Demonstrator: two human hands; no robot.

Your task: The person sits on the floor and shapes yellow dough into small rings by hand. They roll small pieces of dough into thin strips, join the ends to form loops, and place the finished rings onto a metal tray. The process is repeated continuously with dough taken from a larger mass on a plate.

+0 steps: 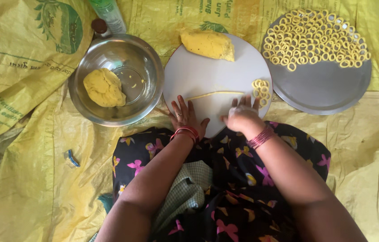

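Going left to right: the steel bowl at my left holds one lump of yellow dough against its near-left wall, so that portion is not yet worked. A green bottle stands just behind the bowl's rim.

In front of me lies the round white board. My left hand rests flat on its near edge, fingers spread and pinching nothing. Just beyond my fingertips a thin dough rope stretches across the board, already rolled out long but not yet cut or curled. My right hand sits at the rope's right end with its fingers bent down onto the board; I cannot tell whether they press the rope or only touch beside it. A larger dough block waits on the board's far edge, untouched.

A small cluster of finished rings lies at the board's right rim. Further right, the steel plate carries many dough rings crowded over its far half; the near half is bare. I judge the work somewhere around the middle.
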